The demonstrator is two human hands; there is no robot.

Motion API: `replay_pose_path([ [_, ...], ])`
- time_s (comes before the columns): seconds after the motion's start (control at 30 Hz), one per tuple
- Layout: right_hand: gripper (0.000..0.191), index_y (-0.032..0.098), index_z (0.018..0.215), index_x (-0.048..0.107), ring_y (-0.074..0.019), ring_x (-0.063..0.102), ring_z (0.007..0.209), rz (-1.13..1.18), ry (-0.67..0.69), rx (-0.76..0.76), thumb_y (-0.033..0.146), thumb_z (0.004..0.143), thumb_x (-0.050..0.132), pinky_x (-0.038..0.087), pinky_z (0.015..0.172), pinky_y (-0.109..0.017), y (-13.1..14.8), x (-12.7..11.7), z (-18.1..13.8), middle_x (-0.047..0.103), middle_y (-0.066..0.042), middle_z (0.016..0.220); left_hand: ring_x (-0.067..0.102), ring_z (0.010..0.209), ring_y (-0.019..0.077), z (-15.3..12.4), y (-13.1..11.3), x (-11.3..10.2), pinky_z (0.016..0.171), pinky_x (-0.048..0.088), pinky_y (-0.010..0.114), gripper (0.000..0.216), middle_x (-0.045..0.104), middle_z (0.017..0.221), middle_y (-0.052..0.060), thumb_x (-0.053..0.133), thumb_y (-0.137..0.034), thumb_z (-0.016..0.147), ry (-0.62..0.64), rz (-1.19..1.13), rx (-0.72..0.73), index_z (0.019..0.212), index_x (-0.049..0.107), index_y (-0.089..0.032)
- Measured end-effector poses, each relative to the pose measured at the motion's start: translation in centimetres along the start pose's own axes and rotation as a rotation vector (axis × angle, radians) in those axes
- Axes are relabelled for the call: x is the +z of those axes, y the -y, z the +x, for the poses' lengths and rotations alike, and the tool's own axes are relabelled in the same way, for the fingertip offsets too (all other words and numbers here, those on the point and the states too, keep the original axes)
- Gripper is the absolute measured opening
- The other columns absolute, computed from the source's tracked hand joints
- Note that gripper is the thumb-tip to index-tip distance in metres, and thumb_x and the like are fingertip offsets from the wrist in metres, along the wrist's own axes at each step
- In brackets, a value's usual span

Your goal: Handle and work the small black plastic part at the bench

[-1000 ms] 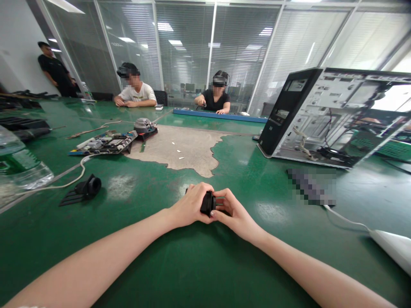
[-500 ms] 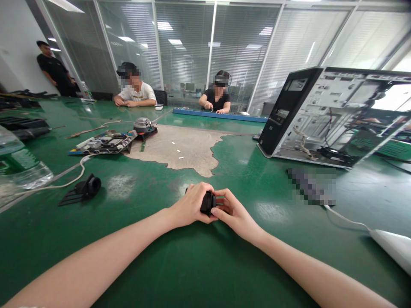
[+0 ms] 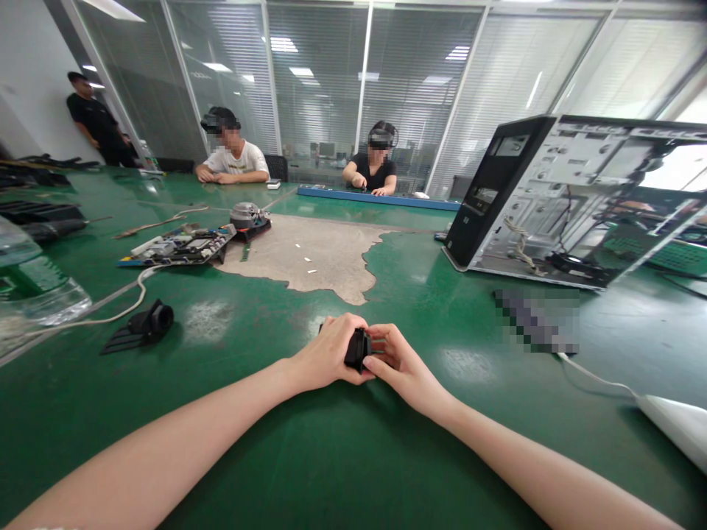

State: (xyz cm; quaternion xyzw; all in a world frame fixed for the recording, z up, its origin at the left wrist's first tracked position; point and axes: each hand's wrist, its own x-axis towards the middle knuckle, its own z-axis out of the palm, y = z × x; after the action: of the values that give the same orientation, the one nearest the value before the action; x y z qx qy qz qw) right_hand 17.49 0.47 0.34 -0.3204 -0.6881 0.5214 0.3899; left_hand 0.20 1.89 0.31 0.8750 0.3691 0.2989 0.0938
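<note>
Black part (image 3: 356, 352) — left hand (image 3: 330, 352) wrapped around — right fingertips (image 3: 368, 363) touching it

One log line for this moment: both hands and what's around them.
left hand: around black part; right hand: thumb and fingers at its right end; far left: circuit board; far right: computer case

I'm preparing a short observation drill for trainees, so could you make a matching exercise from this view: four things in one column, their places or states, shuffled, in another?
Things:
1. Black part
2. Computer case
3. Circuit board
4. Large bottle

Places or states:
A. Cut off by the picture's left edge
B. Between the left hand and the right hand
C. Standing at the right, its inside showing
D. Lying left of the tan patch

Pairs: 1-B, 2-C, 3-D, 4-A
</note>
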Motion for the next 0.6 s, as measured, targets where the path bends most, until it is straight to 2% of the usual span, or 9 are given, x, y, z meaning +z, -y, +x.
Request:
replay_pose_path([
  [0.2,0.024,0.022,0.097,0.045,-0.0161,0.053,0.096,-0.012,0.028,-0.053,0.024,0.077,0.058,0.045,0.084,-0.033,-0.03,-0.03,-0.08,0.052,-0.002,0.097,0.049,0.09,0.0214,0.03,-0.06,-0.14,0.078,0.034,0.035,0.052,0.049,0.102,0.006,0.063,-0.032,0.064,0.022,0.003,-0.006,0.104,0.032,-0.02],
  [0.37,0.017,0.023,0.094,0.045,-0.0153,0.053,0.093,0.023,0.01,-0.037,0.025,0.079,0.054,0.048,0.075,-0.029,-0.04,0.04,-0.04,0.05,-0.002,0.094,0.049,0.09,0.0216,0.0,0.04,-0.02,0.079,0.034,0.035,0.055,0.048,0.102,0.006,0.064,-0.035,0.063,0.002,0.004,-0.002,0.104,0.031,-0.02],
  [0.6,0.029,0.022,0.103,0.042,-0.0156,0.053,0.094,0.016,-0.007,0.036,0.023,0.078,0.056,0.047,0.081,-0.033,0.05,0.0,-0.02,0.052,-0.004,0.1,0.049,0.093,0.0222,-0.03,0.09,0.04,0.079,0.034,0.036,0.057,0.048,0.104,0.006,0.065,-0.035,0.062,-0.003,0.007,0.002,0.105,0.031,-0.021],
])
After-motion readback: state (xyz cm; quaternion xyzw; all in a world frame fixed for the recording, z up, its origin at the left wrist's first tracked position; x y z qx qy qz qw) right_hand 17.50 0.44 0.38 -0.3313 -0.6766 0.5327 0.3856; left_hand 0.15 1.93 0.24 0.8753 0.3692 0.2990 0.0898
